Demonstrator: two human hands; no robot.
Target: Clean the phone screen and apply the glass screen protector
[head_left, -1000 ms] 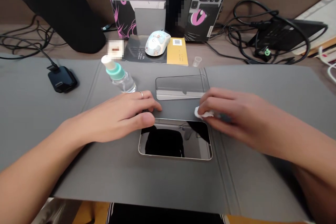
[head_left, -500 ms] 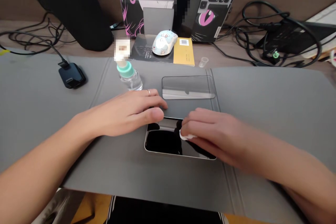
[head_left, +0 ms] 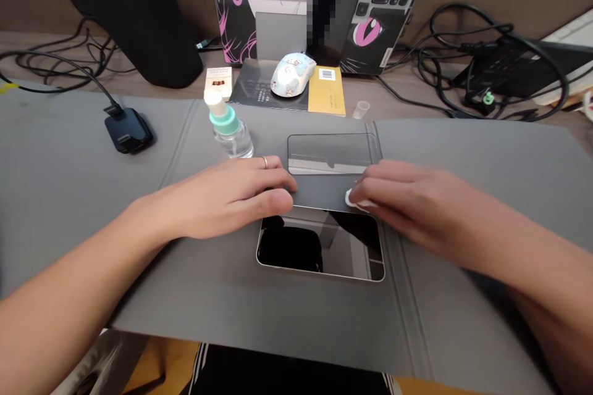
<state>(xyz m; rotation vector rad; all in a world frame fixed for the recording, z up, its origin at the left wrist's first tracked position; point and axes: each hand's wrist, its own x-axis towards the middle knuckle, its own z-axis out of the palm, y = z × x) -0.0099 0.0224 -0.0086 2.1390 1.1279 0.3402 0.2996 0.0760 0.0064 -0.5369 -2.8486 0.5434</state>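
1. Right hand (head_left: 412,197) has been shifted off the smartphone (head_left: 333,247) screen since 0.5 s ago; now held just beyond the smartphone's far right corner. White wad (head_left: 359,202) is pinched between thumb and fingers, material unclear.
2. Left hand (head_left: 236,194) is parked at the smartphone's far left corner, position unchanged. Fingers are curled, thumb spread apart from them; thumb contact can't be told.
3. Smartphone is laid screen-up on grey desk mat (head_left: 231,308), inboard of the near edge's middle.
4. Clear screen protector (head_left: 328,153) is laid beyond it, toward the far edge.
5. Spray bottle (head_left: 235,137) is stood upright left of the screen protector, near the far edge.
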